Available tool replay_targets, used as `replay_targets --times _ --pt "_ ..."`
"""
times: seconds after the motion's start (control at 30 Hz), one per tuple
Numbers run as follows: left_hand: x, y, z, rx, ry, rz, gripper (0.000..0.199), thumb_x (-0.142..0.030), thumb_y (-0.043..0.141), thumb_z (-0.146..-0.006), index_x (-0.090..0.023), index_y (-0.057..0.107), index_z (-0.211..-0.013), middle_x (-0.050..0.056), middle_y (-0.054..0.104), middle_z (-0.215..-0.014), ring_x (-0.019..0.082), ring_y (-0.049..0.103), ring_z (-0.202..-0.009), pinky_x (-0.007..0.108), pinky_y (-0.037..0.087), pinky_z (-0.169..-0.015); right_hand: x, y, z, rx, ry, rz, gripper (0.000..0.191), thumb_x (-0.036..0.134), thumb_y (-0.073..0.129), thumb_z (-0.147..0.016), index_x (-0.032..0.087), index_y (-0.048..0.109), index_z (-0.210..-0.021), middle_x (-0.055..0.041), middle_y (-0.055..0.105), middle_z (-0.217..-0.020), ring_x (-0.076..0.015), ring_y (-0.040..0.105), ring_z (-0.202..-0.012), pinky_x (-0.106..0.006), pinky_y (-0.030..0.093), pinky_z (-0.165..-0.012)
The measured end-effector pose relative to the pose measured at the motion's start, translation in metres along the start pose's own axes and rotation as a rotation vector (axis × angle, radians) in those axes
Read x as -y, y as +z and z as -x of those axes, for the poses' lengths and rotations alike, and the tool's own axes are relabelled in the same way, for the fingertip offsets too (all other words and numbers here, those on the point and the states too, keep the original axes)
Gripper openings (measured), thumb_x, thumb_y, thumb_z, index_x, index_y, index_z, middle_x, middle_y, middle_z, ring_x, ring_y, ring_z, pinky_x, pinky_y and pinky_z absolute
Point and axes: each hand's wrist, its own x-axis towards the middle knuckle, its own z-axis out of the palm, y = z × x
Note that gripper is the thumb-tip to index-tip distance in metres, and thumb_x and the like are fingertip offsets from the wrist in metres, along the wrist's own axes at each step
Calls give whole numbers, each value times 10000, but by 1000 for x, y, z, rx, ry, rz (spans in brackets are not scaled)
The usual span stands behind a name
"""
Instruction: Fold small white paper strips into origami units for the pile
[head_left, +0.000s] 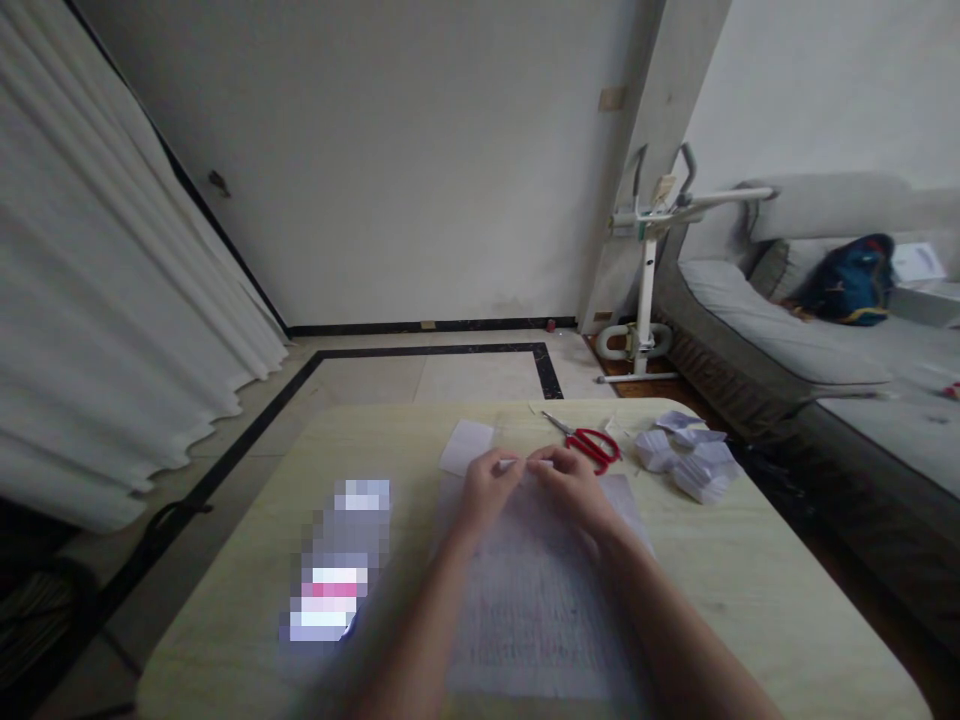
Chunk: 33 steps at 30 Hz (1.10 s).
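Observation:
Both hands meet over the far part of the table, fingertips close together. My left hand (487, 485) and my right hand (566, 485) each pinch a small narrow strip of white paper (513, 463), whose ends the fingers partly hide. Below my forearms lies a large sheet of paper (544, 620) with faint lines of marks. Just beyond my left hand is a small square of white paper (466, 446). Scissors with red handles (596, 447) lie beyond my right hand, blades pointing to the far left.
Several folded paper pieces (701, 468) sit in a pile at the table's right. A blurred-out phone-like device (337, 560) lies on the left of the wooden table (750, 600). Beyond are a white exercise machine (645, 290), a grey sofa (787, 330) and white curtains (112, 280).

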Motion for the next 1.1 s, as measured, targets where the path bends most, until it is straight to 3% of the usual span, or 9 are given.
replay_targets --times 0.2,0.43,0.53,0.7,0.93,1.1 --pt "-1 0 0 10 -48 21 236 -353 612 -722 -139 693 -783 34 680 -676 170 612 -617 238 453 -549 3 -1 0 -13 -43 29 183 342 591 -742 167 637 -763 -33 627 -745 -173 552 -704 -267 414 -634" --pt "-3 -1 -1 59 -48 99 279 -377 571 -756 -127 694 -737 51 683 -654 179 623 -633 253 463 -591 0 1 -1 -148 14 -26 138 316 577 -728 189 618 -760 -19 611 -738 -159 534 -669 -255 397 -594" --pt "-4 -4 -1 17 -19 74 290 -384 561 -766 -132 700 -735 46 680 -649 173 614 -631 253 457 -597 -1 1 -3 -170 51 -67 180 341 589 -724 174 638 -770 -12 591 -679 -146 513 -620 -250 375 -567" --pt "-6 -7 -1 -42 -21 44 286 -392 579 -749 -132 685 -694 44 674 -632 168 604 -615 247 455 -590 -1 -1 -2 -174 107 -149 247 410 594 -730 168 622 -688 19 514 -558 -115 435 -509 -239 327 -510" --pt "-7 -2 1 40 -48 105 351 -445 569 -753 -119 687 -809 51 678 -656 170 603 -601 241 453 -561 0 -1 -1 -160 106 -131 237 397 606 -731 168 638 -683 11 517 -569 -115 443 -523 -227 316 -492" --pt "-6 -1 2 34 -34 20 331 -446 583 -743 -139 697 -695 33 664 -600 171 586 -579 239 422 -564 0 1 -1 -139 103 -137 242 398 588 -742 175 617 -655 11 503 -561 -117 445 -523 -223 312 -480"
